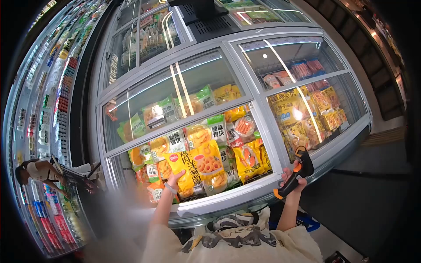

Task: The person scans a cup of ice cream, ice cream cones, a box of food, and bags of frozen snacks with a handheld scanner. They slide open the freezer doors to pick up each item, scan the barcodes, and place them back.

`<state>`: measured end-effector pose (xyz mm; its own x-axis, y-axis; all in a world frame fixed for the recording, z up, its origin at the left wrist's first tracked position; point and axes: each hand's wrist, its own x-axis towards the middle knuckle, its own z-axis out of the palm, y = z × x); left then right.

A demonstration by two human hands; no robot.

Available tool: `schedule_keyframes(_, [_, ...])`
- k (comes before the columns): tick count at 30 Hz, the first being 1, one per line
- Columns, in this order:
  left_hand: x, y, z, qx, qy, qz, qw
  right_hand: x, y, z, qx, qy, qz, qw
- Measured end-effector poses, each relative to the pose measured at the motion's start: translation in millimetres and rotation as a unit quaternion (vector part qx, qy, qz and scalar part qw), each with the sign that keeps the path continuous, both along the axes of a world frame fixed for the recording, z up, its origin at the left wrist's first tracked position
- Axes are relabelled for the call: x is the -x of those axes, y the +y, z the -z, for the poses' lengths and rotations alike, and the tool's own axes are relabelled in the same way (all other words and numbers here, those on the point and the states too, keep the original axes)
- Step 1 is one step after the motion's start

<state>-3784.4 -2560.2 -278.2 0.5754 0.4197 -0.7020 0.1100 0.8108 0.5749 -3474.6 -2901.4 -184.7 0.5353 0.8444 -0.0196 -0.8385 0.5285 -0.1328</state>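
Note:
My left hand grips the left edge of a yellow snack bag with ring-shaped pieces pictured on it. The bag lies tilted over other packs inside the chest freezer. My right hand is closed around a black and orange handheld barcode scanner, held over the freezer's front edge. Green and white chicken nugget bags lie behind the yellow bag. To its right is another yellow bag with a red label.
Sliding glass lids cover the freezer's rear part, and a closed section to the right holds yellow packs. Stocked refrigerated shelves run along the left. A person with a cart stands in that aisle.

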Motion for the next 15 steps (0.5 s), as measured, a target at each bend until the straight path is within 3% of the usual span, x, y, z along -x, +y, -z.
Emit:
schedule_keyframes(5, [-96.8,3.0,16.4,-0.05,-0.038,0.075,0.995,-9.0,-16.2,37.5,-0.099,0.031,0.026,0.994])
schedule_keyframes(9, [-159.1,-6.9,32.1,0.043,-0.075,0.091,0.992,-12.6,-14.6,45.9,-0.174,0.006,0.029,0.984])
schedule_keyframes(15, [-270.6,-32.9,90.8,0.076,-0.108,-0.015,0.991,-12.0,-15.1,47.8,-0.184,-0.012,0.018,0.983])
